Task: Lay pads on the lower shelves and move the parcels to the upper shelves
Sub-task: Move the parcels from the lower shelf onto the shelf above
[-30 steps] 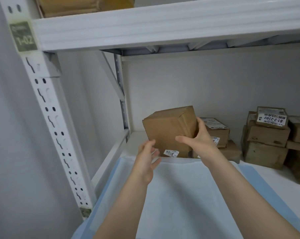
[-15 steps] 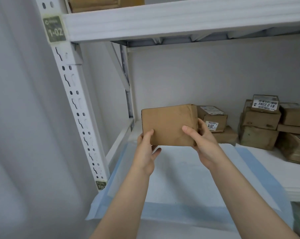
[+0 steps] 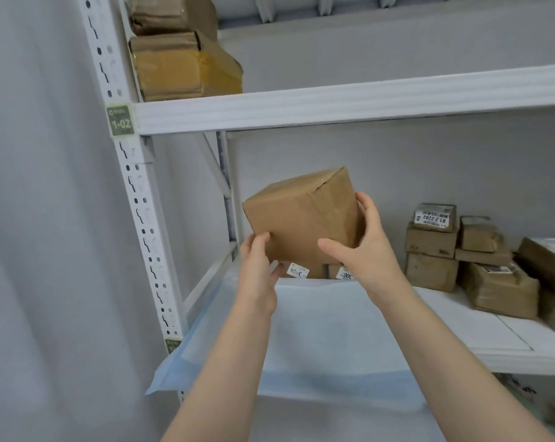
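Rear parcels [image 3: 298, 271] mostly behind held box [image 3: 301, 218]; rt-edge parcel [image 3: 547, 263] partly off-frame.

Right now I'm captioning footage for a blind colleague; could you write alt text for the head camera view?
The left hand and right hand grip a tilted brown parcel above the blue pad on the lower shelf. At its right stand stacked parcels, and more parcels sit at the left end of the upper shelf.

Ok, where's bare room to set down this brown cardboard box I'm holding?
The upper white shelf looks free right of the stacked taped brown parcels at its left end. Below, the blue pad is bare in front of the labelled parcels; the right end is crowded with piled brown parcels.
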